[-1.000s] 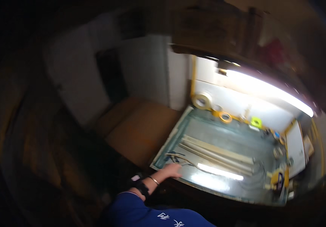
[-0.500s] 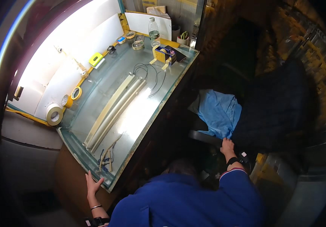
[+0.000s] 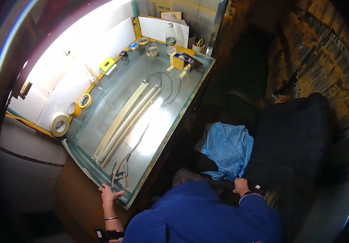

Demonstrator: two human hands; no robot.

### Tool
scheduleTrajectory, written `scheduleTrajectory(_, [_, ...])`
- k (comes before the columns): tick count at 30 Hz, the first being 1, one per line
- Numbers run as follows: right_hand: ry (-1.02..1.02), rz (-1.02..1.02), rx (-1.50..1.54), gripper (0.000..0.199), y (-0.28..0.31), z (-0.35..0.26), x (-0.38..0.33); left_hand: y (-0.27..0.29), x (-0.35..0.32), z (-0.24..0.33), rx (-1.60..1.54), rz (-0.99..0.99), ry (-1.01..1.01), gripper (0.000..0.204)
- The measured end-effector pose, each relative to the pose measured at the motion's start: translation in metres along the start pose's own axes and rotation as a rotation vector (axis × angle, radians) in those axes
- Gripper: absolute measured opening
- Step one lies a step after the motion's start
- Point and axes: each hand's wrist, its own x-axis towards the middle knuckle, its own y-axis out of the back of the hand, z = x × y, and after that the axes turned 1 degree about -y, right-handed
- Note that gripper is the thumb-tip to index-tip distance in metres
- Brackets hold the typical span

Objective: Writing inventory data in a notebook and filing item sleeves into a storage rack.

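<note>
Cloth (image 3: 228, 149), soft and light, bunches under the closed right hand (image 3: 241, 186) gripping its near edge; open left hand (image 3: 109, 195) presses the table (image 3: 174, 121) corner.

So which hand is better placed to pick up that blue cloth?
Probably the right hand: it rests at the lower edge of the blue cloth on the dark chair. The left hand is across the body, on the near corner of the glass-topped table.

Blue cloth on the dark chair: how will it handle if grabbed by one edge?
Likely floppy: the blue cloth lies crumpled in soft folds, so it should drape and trail. Probably light, being thin fabric. The right hand sits at its lower edge; pulling there may drag it across the dark chair rather than lift it cleanly.
</note>
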Motion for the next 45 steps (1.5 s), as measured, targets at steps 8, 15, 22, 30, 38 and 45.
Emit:
scheduleTrajectory(8, [-0.049, -0.059, -0.042, 0.061, -0.046, 0.002, -0.039, 0.005, 0.014, 0.013, 0.136, -0.037, 0.001, 0.143])
scheduleTrajectory(15, [0.016, 0.297, 0.3, 0.048, -0.049, 0.012, -0.093, 0.006, 0.014, -0.003, 0.132, -0.028, 0.007, 0.144])
scheduleTrajectory(22, [-0.6, -0.253, 0.492, 0.058, -0.12, 0.018, -0.145, 0.005, 0.015, 0.013, 0.138, -0.072, 0.037, 0.148])
scheduleTrajectory(30, [-0.323, -0.139, 0.555, 0.064, 0.005, -0.006, -0.049, -0.006, 0.013, 0.014, 0.044, -0.038, 0.143, 0.148])
scheduleTrajectory(38, [0.008, -0.159, 0.571, 0.069, 0.161, -0.018, 0.096, -0.009, 0.008, 0.024, -0.119, -0.006, 0.232, 0.142])
scheduleTrajectory(45, [0.198, 0.65, 0.988, 0.075, 0.421, 0.051, 0.282, -0.08, 0.041, -0.032, -0.276, 0.175, 0.139, 0.096])
